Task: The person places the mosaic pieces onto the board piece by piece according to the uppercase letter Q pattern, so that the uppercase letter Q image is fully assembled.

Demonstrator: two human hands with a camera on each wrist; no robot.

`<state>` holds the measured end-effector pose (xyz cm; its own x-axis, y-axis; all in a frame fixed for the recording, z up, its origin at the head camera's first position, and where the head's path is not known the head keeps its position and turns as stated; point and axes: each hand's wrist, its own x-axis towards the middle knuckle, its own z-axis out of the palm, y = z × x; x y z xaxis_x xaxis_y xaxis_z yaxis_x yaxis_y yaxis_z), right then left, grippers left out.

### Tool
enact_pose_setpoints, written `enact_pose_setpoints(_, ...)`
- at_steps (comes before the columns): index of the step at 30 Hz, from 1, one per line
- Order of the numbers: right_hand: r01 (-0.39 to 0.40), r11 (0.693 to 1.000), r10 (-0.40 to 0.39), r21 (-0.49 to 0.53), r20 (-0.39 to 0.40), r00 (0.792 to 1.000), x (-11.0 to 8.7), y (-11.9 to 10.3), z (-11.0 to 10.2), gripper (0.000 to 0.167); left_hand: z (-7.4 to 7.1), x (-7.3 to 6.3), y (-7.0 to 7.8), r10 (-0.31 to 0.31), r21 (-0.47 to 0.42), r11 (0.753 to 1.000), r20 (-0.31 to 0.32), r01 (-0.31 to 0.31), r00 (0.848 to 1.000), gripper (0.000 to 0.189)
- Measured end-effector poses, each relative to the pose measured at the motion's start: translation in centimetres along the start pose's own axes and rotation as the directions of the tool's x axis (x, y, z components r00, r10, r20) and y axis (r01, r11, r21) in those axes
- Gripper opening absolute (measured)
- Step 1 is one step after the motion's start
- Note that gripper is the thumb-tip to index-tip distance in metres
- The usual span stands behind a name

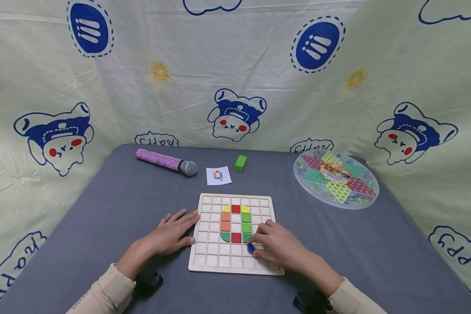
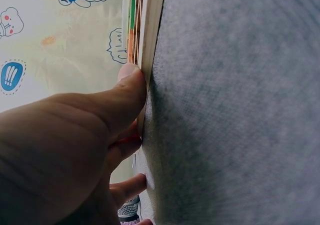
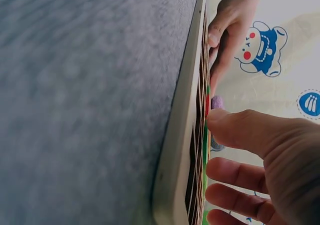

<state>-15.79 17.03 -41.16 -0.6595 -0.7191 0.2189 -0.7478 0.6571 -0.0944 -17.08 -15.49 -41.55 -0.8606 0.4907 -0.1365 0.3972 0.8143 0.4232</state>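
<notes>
A square wooden grid board (image 1: 209, 261) lies on the table with coloured tiles arranged in a ring: yellow at the top corners, a red tile (image 1: 236, 237) in the bottom row, orange on the left, green on the right. My left hand (image 1: 172, 233) rests at the board's left edge, fingers extended, thumb and fingertips touching the rim. Over the lower right of the ring, my right hand (image 1: 280, 244) pinches a small blue tile (image 1: 250, 248) between thumb and finger. The blue tile is partly hidden by the fingers; whether it touches the board I cannot tell.
Behind the board lie a small card (image 1: 219, 175) with a coloured pattern, a green block (image 1: 240, 164) and a purple glittery microphone (image 1: 165, 161). A round Chinese checkers set (image 1: 336, 179) sits at the back right. A printed curtain hangs behind the grey table (image 1: 157, 296).
</notes>
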Motion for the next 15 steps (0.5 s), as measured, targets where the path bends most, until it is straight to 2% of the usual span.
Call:
enact_pose_setpoints(6, 0.032, 0.999, -0.032, -0.002, -0.006, 0.999, 0.39, -0.27, 0.24, 0.018, 0.03, -0.01, -0.05, 0.012, 0.003, 1.0, -0.008, -0.012, 1.0, 0.064)
enact_pose_setpoints(15, 0.023, 1.0, -0.023, 0.005, 0.013, 1.0, 0.63, -0.34, 0.24, 0.018, 0.12, -0.01, -0.04, 0.021, -0.003, 1.0, -0.023, -0.022, 1.0, 0.063)
